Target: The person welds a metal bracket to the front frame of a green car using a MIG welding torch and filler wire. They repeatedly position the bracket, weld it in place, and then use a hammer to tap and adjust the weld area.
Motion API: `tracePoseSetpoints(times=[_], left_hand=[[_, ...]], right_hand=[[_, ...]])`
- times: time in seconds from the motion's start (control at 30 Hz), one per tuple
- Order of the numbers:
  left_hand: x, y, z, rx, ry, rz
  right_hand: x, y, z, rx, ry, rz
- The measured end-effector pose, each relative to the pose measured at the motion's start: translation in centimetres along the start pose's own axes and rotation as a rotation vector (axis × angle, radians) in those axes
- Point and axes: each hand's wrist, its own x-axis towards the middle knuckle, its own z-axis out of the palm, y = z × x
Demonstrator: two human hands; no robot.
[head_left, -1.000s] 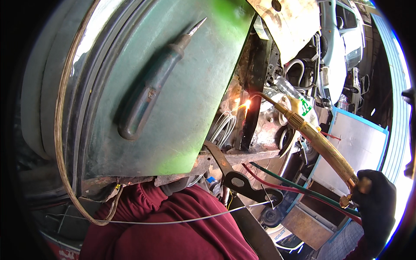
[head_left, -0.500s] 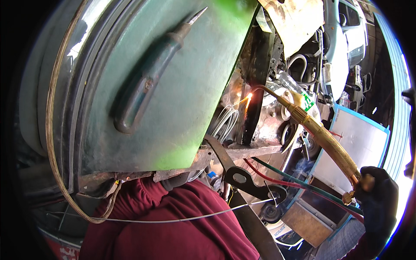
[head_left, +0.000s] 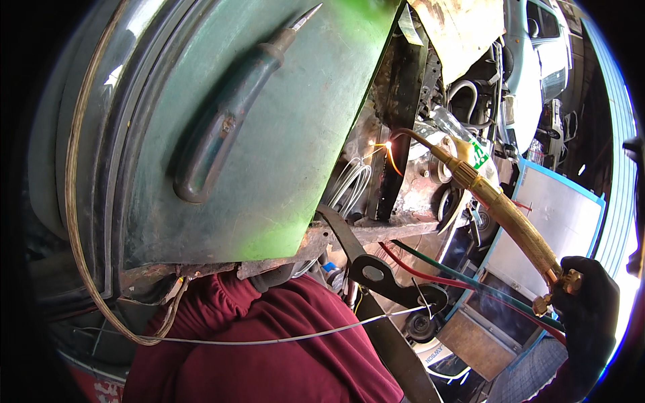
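Observation:
My right hand (head_left: 586, 305), in a black glove, is closed around the rear end of a brass gas torch (head_left: 507, 211), by its valve knobs. The torch's bent tip reaches the edge of a dark metal strip (head_left: 395, 178), where a bright glow and a thin orange streak show. Just below the glow hangs a coil of thin pale wire (head_left: 349, 188), one end leading up to the hot spot. My left arm (head_left: 218, 302), in a maroon sleeve, goes under the green car panel (head_left: 282, 154). Only a grey bit of my left hand (head_left: 274, 277) shows; its fingers are hidden.
A pointed tool with a teal handle (head_left: 232, 121) lies on the panel. A dark, holed metal bracket (head_left: 376, 279) juts out below. Red and green hoses (head_left: 463, 279) run to the torch. A stiff pale wire (head_left: 269, 341) crosses before my sleeve. A car (head_left: 537, 67) stands beyond.
The glow at the torch tip is smaller and sharper, and a curved orange streak now hangs below it. My right hand has turned slightly, showing more of the valve knob.

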Motion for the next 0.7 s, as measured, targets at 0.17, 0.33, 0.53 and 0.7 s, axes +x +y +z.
tracePoseSetpoints(times=[0.17,0.33,0.53,0.7], left_hand=[[-0.4,1.2,-1.1,0.427,0.146,0.033],[0.0,1.7,-1.9,2.142,0.571,0.292],[0.4,1.9,-2.4,2.558,0.405,0.358],[0.4,1.5,-2.1,2.647,0.349,0.361]], right_hand=[[0.0,0.5,0.2,-0.058,0.027,-0.117],[-0.1,1.1,0.4,-0.057,0.045,-0.218],[0.0,0.7,0.1,0.001,0.001,-0.127],[0.1,0.5,0.0,0.003,0.000,-0.073]])
